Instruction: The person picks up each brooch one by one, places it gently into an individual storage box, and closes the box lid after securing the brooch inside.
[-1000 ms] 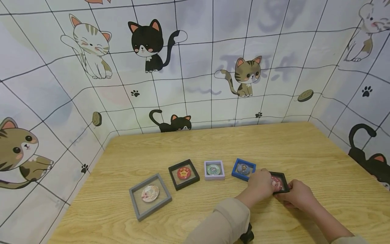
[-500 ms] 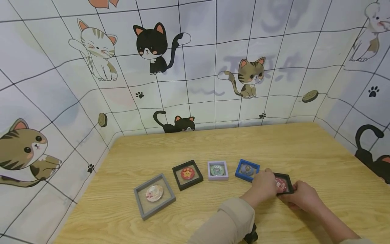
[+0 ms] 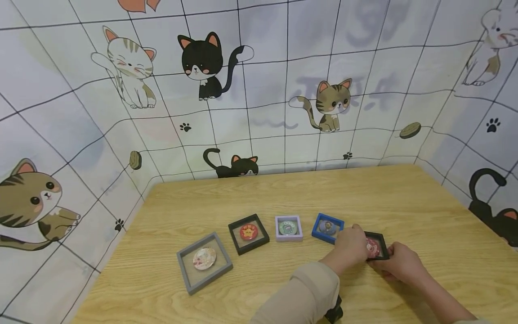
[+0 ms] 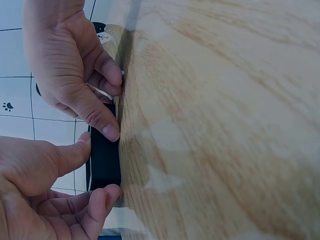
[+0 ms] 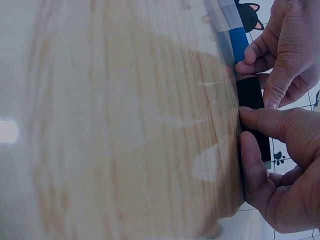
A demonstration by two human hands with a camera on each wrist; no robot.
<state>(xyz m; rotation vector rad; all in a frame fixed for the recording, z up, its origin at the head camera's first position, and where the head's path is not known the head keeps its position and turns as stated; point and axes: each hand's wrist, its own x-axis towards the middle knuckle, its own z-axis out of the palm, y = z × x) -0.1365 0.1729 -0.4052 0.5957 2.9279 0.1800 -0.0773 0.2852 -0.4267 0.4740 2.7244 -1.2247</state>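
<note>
A small black display frame (image 3: 378, 245) with a red-and-pink round badge (image 3: 372, 247) stands at the right end of a row of frames. My left hand (image 3: 351, 247) pinches its left side, covering part of it in the head view. On the other side my right hand (image 3: 400, 263) grips the near right corner. In the left wrist view the black side wall of the frame (image 4: 105, 160) shows between both thumbs, low at the tabletop. A blue frame (image 3: 327, 227) with a portrait badge is just left of my left hand.
Leftward along the wooden table (image 3: 283, 283) lie a lilac frame (image 3: 288, 239), another black frame (image 3: 252, 247) with a red star badge, and a larger grey frame (image 3: 210, 284). White sheets (image 3: 267, 112) printed with cats enclose the back and sides.
The head view has shifted slightly. Both hands stay on the black display frame, which has hardly moved; the other frames lie as before.
</note>
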